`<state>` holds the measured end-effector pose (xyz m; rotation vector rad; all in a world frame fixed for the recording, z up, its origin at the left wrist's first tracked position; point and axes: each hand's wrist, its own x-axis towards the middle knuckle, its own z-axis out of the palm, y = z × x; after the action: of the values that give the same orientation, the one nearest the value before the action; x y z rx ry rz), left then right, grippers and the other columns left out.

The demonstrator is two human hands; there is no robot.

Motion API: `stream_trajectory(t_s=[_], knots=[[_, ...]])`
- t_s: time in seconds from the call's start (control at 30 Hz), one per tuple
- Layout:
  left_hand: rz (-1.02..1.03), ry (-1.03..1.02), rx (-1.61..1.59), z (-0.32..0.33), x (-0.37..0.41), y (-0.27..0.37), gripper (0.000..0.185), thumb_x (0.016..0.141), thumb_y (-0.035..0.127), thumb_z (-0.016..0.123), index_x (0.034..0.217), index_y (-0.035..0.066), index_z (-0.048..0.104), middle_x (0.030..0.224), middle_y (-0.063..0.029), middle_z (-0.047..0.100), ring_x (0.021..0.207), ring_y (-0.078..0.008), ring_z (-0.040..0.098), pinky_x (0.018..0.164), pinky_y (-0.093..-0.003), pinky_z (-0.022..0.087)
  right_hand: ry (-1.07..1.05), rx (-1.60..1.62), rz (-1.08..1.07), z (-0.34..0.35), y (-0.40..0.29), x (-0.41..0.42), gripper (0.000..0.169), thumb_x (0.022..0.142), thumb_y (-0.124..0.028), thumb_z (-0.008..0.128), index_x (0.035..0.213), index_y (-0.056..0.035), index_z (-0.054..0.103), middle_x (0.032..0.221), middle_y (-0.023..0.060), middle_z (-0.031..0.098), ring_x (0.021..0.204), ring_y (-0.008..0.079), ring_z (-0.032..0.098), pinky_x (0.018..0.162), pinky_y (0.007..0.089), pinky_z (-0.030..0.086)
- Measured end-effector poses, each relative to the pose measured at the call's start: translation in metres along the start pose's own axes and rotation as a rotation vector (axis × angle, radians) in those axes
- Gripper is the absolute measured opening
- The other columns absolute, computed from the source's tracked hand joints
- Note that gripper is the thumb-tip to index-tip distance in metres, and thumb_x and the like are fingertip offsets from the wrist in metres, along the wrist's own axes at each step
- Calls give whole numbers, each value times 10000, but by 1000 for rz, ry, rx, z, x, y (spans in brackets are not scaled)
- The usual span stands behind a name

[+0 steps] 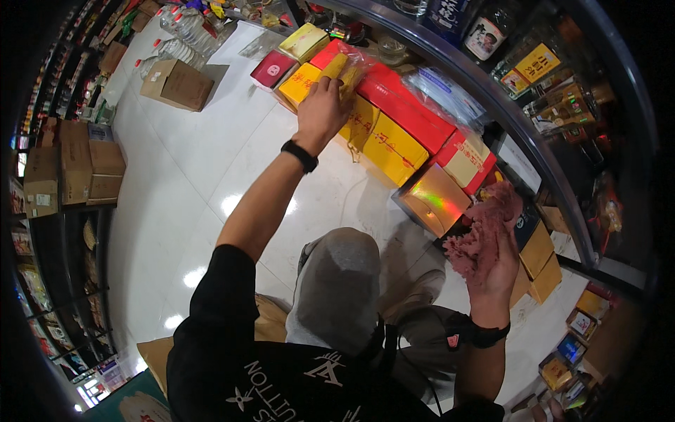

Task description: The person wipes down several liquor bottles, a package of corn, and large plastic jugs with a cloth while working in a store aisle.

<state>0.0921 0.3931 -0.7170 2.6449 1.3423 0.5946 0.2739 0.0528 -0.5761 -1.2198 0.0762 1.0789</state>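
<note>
My left hand [324,108] reaches over a row of gift boxes, its fingers closed around a yellow packet [335,65] with clear plastic at its edge. Below that hand is a long yellow box [393,145] bearing red writing, with a thin cord hanging at its front side. A crumpled pink cloth [488,227] is bunched in my right hand [498,271], covering most of the fingers. Left of the cloth sits a shiny gold box [435,200] with a rainbow sheen. Behind the yellow box runs a red box [406,108].
Curving above the boxes is the dark metal edge of a shelf [506,89] holding glass bottles [490,37]. A cardboard carton [176,84] stands on the white tiled floor [174,174] near large clear jugs [192,31]. More cartons [76,163] and stocked shelves line the left.
</note>
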Motion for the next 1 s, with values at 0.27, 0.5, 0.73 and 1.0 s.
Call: stream_trajectory(t_s=[0.27,0.5,0.73,1.0], knots=[[-129,-270,512,58,44,0,355,942,283,581,1184,45,686,1129,-175,716,1046,-341,692,868,-429,558,26,29,-8,1,-9,-4,469,1055,-323,498,1447,-68,468,1322,126,593,1111,297,660,871,479,607],[-330,-686,-754,22,42,17,304,948,231,665,1175,33,704,1066,-114,751,1074,-248,702,941,-403,544,-39,83,-9,-9,-26,-4,516,1025,-397,535,1421,-69,491,1258,113,635,1073,254,675,887,414,593],[-396,-702,-1820,-53,-65,167,554,1025,265,626,1473,27,404,1300,-119,612,1227,-218,607,1035,-363,503,-26,-528,-655,-22,-28,20,364,990,-31,624,1336,23,520,1247,108,627,1126,152,584,989,295,461],[-389,-938,-1978,-24,-129,223,613,1086,546,379,1494,89,396,1269,-68,593,1119,-171,597,975,-320,503,-39,-983,-948,-21,-29,39,240,935,-34,656,1168,20,647,1022,86,635,858,184,631,782,290,513]])
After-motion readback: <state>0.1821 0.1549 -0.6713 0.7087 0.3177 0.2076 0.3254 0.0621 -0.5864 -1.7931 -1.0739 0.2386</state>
